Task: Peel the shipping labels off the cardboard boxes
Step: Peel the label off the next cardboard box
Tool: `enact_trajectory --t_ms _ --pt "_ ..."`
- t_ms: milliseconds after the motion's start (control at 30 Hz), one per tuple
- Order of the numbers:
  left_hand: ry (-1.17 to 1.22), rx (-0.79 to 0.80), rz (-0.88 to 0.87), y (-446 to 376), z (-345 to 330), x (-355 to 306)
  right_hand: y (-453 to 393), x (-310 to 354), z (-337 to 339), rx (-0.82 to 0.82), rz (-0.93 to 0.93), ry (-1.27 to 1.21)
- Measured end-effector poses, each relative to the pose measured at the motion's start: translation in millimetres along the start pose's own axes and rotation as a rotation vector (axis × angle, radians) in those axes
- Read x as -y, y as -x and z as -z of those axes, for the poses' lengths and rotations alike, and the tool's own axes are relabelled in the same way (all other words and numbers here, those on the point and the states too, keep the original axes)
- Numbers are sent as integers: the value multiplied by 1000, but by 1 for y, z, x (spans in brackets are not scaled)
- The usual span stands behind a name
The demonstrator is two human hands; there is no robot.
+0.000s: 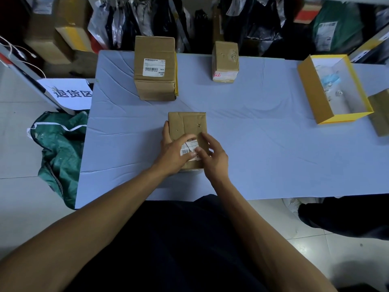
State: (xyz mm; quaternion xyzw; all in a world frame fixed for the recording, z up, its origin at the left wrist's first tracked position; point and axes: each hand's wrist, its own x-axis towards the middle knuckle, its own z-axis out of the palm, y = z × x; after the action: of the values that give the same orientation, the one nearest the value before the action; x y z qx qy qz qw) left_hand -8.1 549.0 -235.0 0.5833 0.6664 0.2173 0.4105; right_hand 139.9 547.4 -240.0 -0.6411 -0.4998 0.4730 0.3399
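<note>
Left hand steadying box, right hand on label

The person's 2 forearms are bare, without sleeves, above dark navy clothing covering the body.

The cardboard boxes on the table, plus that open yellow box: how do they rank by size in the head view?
1. open yellow box
2. tall labelled box
3. box under the hands, which is nearer the camera, so its place against the tall one is unsure
4. small far box
</note>
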Motion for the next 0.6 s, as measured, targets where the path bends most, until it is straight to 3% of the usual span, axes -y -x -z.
enact_trajectory --t_ms 600 --pt "-31 -22 -23 -3 -3 2 -7 -7 2 43 73 58"
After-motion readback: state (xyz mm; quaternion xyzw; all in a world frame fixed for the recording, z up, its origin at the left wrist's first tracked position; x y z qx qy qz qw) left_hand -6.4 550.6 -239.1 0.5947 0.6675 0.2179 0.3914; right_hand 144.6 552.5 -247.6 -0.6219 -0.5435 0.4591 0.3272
